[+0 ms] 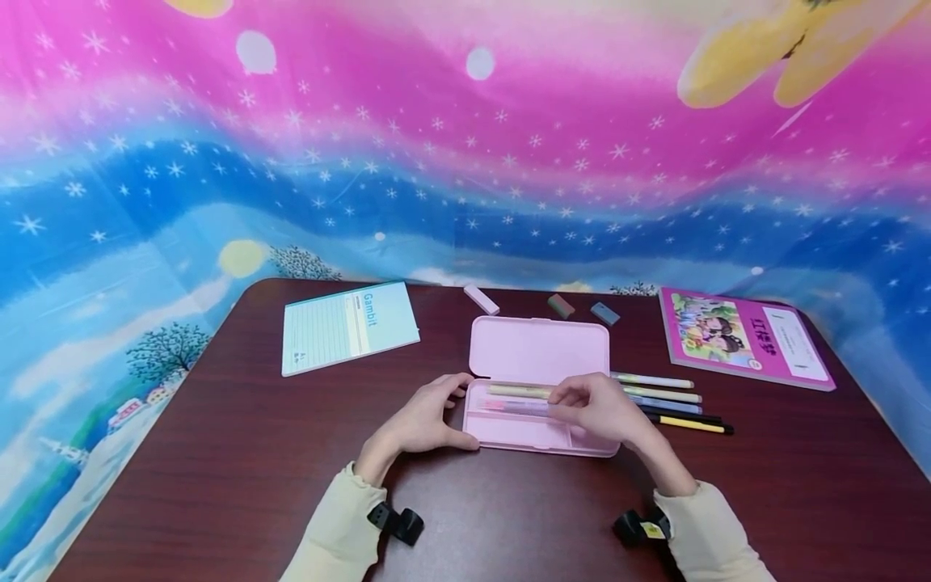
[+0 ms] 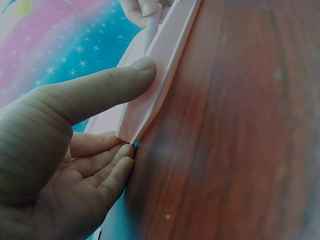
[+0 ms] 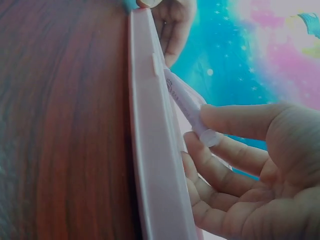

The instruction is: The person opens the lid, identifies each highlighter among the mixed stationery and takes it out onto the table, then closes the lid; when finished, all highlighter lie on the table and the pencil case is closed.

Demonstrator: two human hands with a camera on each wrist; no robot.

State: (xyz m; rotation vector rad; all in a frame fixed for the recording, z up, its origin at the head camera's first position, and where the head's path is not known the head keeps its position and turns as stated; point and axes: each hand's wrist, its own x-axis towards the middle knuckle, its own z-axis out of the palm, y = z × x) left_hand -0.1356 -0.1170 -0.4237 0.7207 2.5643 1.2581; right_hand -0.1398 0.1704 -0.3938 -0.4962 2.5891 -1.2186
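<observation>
A pink pencil case [image 1: 540, 347] lies with its lid raised at the back. My left hand [image 1: 424, 418] holds its left end, thumb [image 2: 137, 75] against the front wall and fingers at the end edge. Over the right part of the case, my right hand [image 1: 602, 408] pinches a pale lilac marker [image 3: 186, 105] between thumb and fingers. That marker slants down into the case in the right wrist view. A cream pen [image 1: 512, 390] lies along the back of the tray, partly hidden by the right hand.
Several pens and markers [image 1: 658, 396] lie just right of the case. Behind it are a pink eraser [image 1: 482, 300], a brown-green eraser [image 1: 561, 305] and a grey-blue eraser [image 1: 605, 314]. A notebook [image 1: 320, 331] lies back left, a pink book [image 1: 771, 364] back right.
</observation>
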